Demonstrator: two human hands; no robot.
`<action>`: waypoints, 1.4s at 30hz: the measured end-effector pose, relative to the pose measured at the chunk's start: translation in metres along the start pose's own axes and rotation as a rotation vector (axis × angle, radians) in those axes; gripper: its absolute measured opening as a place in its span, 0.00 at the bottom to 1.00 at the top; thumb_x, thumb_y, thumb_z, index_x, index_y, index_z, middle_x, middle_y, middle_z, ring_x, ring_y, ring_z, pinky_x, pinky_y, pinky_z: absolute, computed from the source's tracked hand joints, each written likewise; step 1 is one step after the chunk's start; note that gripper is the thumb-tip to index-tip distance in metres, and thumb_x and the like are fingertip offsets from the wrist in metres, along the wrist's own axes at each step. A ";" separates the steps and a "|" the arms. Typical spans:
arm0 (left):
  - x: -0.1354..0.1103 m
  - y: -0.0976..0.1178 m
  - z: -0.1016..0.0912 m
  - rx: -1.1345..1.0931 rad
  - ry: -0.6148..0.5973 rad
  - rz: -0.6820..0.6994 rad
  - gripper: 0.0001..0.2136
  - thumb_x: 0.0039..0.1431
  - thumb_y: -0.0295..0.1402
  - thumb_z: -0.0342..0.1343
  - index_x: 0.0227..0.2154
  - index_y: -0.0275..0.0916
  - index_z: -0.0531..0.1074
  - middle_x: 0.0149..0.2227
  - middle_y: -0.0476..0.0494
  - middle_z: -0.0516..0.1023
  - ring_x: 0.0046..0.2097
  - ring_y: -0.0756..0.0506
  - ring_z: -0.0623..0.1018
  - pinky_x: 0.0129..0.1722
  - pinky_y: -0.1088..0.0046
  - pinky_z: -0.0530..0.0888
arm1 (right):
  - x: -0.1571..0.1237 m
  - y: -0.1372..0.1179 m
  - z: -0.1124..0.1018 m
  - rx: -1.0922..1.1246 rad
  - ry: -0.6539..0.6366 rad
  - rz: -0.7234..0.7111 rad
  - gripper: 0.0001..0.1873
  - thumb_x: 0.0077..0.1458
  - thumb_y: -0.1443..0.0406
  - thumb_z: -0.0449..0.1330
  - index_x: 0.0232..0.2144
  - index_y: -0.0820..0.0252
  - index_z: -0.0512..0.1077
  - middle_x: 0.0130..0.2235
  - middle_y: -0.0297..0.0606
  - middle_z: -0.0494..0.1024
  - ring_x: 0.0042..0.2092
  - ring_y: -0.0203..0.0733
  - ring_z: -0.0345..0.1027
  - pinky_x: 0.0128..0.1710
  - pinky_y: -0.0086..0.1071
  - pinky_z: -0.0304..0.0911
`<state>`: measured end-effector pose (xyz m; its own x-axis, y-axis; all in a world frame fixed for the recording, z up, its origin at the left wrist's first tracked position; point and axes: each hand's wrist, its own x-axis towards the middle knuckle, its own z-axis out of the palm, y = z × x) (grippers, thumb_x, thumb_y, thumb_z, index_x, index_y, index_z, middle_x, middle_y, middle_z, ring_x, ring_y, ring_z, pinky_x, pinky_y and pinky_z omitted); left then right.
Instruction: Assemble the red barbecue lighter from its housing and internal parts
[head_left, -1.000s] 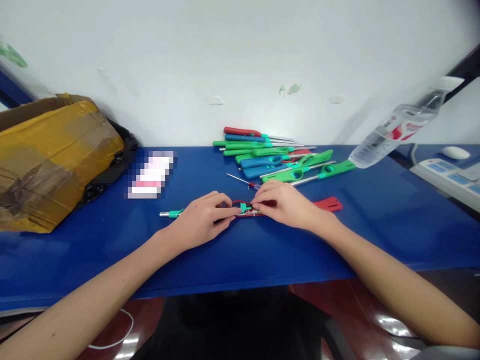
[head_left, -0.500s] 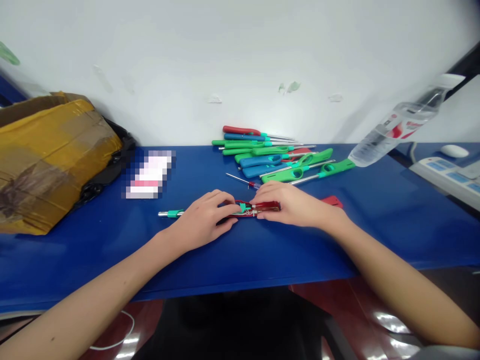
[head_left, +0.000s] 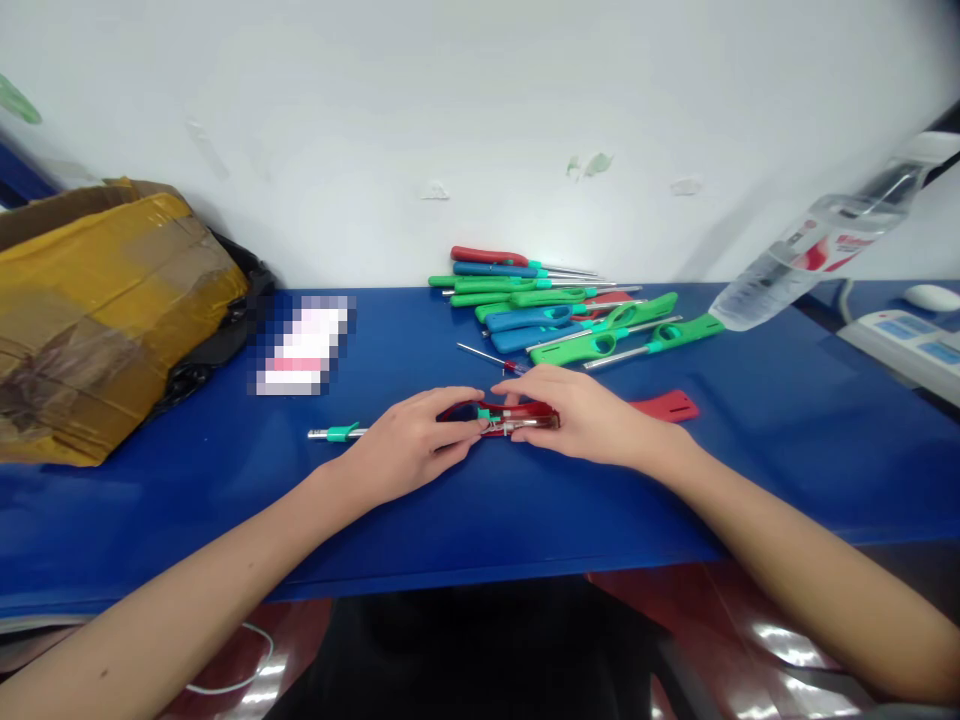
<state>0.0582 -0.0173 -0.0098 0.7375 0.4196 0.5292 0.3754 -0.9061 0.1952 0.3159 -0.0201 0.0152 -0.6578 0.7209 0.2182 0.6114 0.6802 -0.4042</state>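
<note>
An opened red long-nosed lighter lies between my hands on the blue table, its green inner parts and thin wires exposed. My left hand grips its front part, thumb and fingertips at the green parts. The metal tube with a green collar sticks out left of that hand. My right hand closes around the handle end, where a dark red see-through tank sits in the shell. A red slotted handle piece shows beyond my right hand, partly hidden by it. Behind that hand lies a thin screwdriver.
Several green, blue and red lighters lie heaped by the wall. A taped cardboard box stands left, near a blurred-out phone-like object. At right are a tilted water bottle and a white device. The table's front edge is near me.
The dark red tank, raised in my right fingers before, now sits lower in the shell. My left fingertips have shifted over the green parts. The whole view has moved slightly.
</note>
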 end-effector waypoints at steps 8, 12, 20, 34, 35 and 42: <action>0.000 -0.003 -0.002 0.020 -0.019 0.061 0.09 0.65 0.28 0.54 0.43 0.36 0.79 0.52 0.32 0.75 0.50 0.40 0.78 0.46 0.62 0.79 | -0.001 0.000 0.000 0.006 -0.016 -0.007 0.25 0.55 0.62 0.65 0.55 0.59 0.70 0.49 0.46 0.78 0.51 0.51 0.71 0.50 0.42 0.67; -0.001 -0.005 -0.002 0.027 -0.038 0.060 0.10 0.66 0.28 0.54 0.45 0.37 0.78 0.52 0.32 0.75 0.49 0.41 0.78 0.46 0.62 0.80 | -0.002 0.000 -0.003 0.016 -0.033 0.006 0.21 0.55 0.63 0.64 0.52 0.58 0.71 0.47 0.44 0.78 0.48 0.49 0.72 0.47 0.39 0.67; -0.004 -0.007 0.000 -0.002 -0.054 0.019 0.10 0.66 0.30 0.54 0.45 0.38 0.78 0.52 0.34 0.76 0.49 0.41 0.79 0.47 0.62 0.79 | 0.001 -0.003 -0.010 0.071 -0.074 -0.028 0.07 0.57 0.67 0.63 0.40 0.59 0.75 0.39 0.40 0.80 0.41 0.43 0.72 0.43 0.35 0.66; 0.001 -0.003 0.000 0.001 -0.017 0.004 0.11 0.67 0.31 0.52 0.42 0.39 0.80 0.49 0.36 0.79 0.47 0.43 0.80 0.46 0.65 0.80 | -0.003 -0.001 -0.003 -0.075 0.030 -0.112 0.11 0.60 0.64 0.60 0.42 0.59 0.81 0.51 0.46 0.79 0.53 0.52 0.73 0.55 0.45 0.68; 0.001 -0.003 0.000 0.003 -0.014 0.005 0.11 0.67 0.31 0.52 0.42 0.39 0.80 0.49 0.36 0.79 0.46 0.43 0.80 0.46 0.65 0.80 | -0.003 -0.002 -0.002 -0.081 0.032 -0.114 0.11 0.61 0.65 0.60 0.42 0.59 0.81 0.51 0.46 0.79 0.53 0.52 0.72 0.56 0.46 0.67; 0.002 -0.003 -0.001 0.007 -0.016 0.008 0.11 0.67 0.31 0.52 0.41 0.39 0.80 0.49 0.36 0.79 0.46 0.43 0.80 0.45 0.64 0.80 | -0.004 -0.010 -0.005 0.027 -0.048 0.002 0.13 0.58 0.62 0.62 0.45 0.58 0.79 0.57 0.46 0.74 0.59 0.53 0.68 0.60 0.48 0.63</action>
<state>0.0577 -0.0143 -0.0087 0.7495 0.4130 0.5175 0.3733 -0.9091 0.1849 0.3152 -0.0291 0.0229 -0.6775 0.7144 0.1750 0.6007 0.6747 -0.4288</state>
